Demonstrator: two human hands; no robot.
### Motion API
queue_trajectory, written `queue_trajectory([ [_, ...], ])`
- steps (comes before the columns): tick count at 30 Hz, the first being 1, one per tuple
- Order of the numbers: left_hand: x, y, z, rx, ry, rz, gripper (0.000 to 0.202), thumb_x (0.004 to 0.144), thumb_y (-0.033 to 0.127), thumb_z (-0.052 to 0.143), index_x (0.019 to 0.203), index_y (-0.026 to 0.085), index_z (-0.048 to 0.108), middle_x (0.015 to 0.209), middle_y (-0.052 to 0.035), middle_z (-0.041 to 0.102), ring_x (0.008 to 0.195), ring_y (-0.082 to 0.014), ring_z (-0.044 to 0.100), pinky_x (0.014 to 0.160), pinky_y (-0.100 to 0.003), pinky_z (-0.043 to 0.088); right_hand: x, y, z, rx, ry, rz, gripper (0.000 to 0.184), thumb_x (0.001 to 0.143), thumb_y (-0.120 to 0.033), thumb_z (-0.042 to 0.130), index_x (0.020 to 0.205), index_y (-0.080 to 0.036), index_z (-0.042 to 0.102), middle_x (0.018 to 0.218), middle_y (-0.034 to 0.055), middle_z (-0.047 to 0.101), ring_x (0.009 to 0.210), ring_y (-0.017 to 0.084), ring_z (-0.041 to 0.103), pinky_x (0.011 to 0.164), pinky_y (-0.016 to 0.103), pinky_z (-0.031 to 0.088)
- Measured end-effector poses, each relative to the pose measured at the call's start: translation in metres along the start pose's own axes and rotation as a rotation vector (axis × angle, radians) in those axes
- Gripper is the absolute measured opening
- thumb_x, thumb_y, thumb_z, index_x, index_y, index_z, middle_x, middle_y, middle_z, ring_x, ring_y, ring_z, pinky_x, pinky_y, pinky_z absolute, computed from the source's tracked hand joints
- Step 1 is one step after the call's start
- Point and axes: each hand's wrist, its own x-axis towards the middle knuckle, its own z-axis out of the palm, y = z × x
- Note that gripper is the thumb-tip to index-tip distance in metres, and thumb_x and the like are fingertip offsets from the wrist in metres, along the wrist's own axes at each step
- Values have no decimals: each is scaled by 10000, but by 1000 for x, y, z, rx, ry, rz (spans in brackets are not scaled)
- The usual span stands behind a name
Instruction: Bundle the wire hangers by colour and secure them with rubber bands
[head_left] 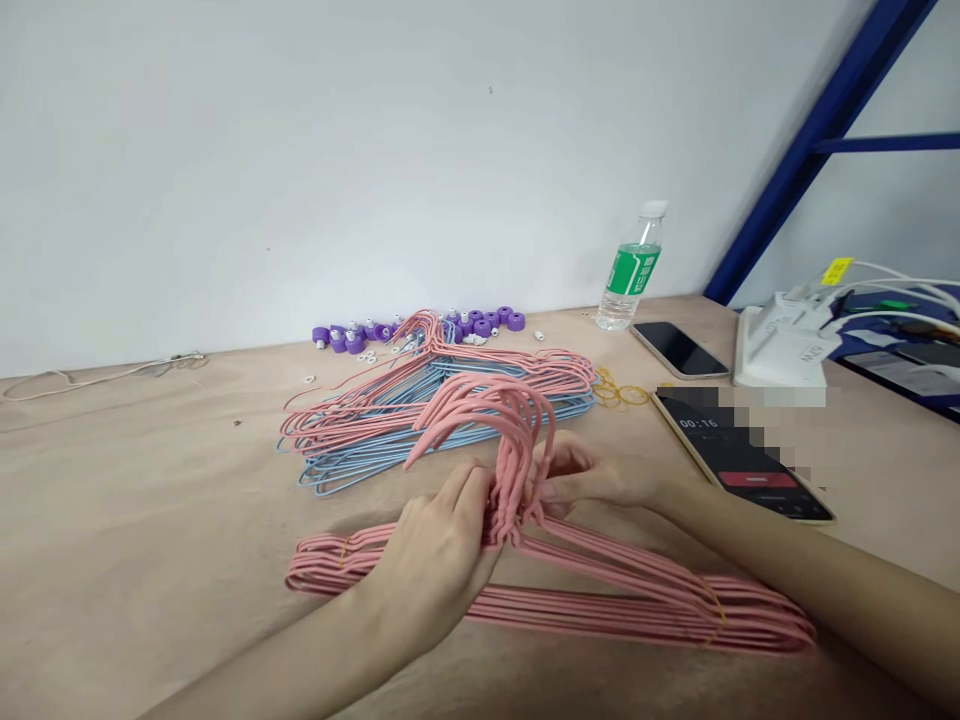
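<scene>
Left hand and right hand both closed on necks of pink hanger bundle, fingers pinching twisted hooks. Bundle flat on tabletop, rubber-banded both ends. Loose pink/blue hanger pile just behind. Phone to right.

Left hand is back-up, fingers curled forward and closed in a pinch. Right hand faces it, fingers closed, fingertips near the left's. Left forearm and right forearm are bare and converge from the lower edge.

The table holds a hanger bundle, loose hangers, purple rollers, a bottle and phones.
</scene>
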Motion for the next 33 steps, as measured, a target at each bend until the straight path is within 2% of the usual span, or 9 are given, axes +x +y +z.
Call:
queue_trajectory([
  [5, 0, -1, 1, 14, -4, -7, 167, 768, 120, 376, 875, 183, 489, 866, -44, 570, 751, -182, 573, 599, -266, 472, 0, -4, -1, 12, 88, -3, 173, 685, -219, 537, 554, -119, 588, 369, -91, 323, 344, 19, 233, 352, 183, 154],
  [9, 3, -3, 2, 13, 11, -18, 195, 737, 88, 362, 863, 178, 480, 831, -40, 582, 714, -182, 577, 578, -266, 456, 0, -7, 0, -118, 102, 58, 266, 696, -277, 582, 479, -124, 567, 363, -73, 393, 333, 15, 275, 352, 195, 167],
  [12, 6, -4, 0, 25, 14, -88, 142, 741, 110, 391, 822, 180, 484, 777, -36, 603, 668, -188, 581, 563, -268, 439, -1, -14, -2, -164, 162, 8, 276, 694, -402, 627, 692, -128, 664, 406, -83, 429, 348, 11, 261, 353, 183, 177],
  [15, 10, -5, -3, 32, 21, -163, 86, 740, 133, 442, 778, 188, 497, 708, -27, 617, 606, -190, 580, 520, -253, 402, -4, -22, -7, -182, 231, -1, 510, 649, -512, 644, 1042, -187, 626, 632, -33, 587, 446, 30, 387, 370, 152, 277],
  [17, 13, -4, -5, 29, 11, -184, 57, 740, 146, 474, 756, 190, 506, 654, -18, 612, 579, -191, 582, 505, -245, 388, -5, -27, -7, -212, 253, -35, 607, 622, -530, 659, 1140, -227, 566, 951, 39, 624, 745, 95, 542, 548, 185, 439],
  [19, 15, -1, -6, 41, -26, -205, 37, 758, 164, 485, 770, 183, 515, 636, -19, 615, 586, -204, 597, 511, -252, 399, -3, -31, -2, -229, 256, -83, 682, 595, -509, 691, 1196, -241, 512, 1202, 70, 522, 1061, 172, 481, 804, 295, 452],
  [23, 19, 12, -4, 148, -190, -247, 150, 814, 147, 420, 924, 132, 520, 812, -98, 665, 724, -271, 644, 579, -330, 466, 11, -39, 21, -199, 367, -168, 631, 598, -367, 730, 1157, -186, 502, 1184, 78, 530, 1096, 191, 478, 946, 370, 370],
  [27, 23, 29, 1, 322, -301, -264, 304, 801, 15, 338, 1063, 80, 477, 857, -146, 662, 671, -266, 654, 538, -340, 482, 23, -51, 43, -259, 529, -178, 442, 613, -224, 678, 1020, -156, 523, 929, 29, 601, 847, 150, 566, 774, 306, 460],
  [33, -2, 39, -22, 399, -93, -20, 288, 696, 351, 646, 864, 128, 576, 719, -85, 642, 580, -253, 623, 419, -289, 459, 20, -62, 51, -506, 672, -107, 386, 616, -106, 507, 995, -176, 516, 761, -13, 554, 614, 107, 498, 523, 230, 408],
])
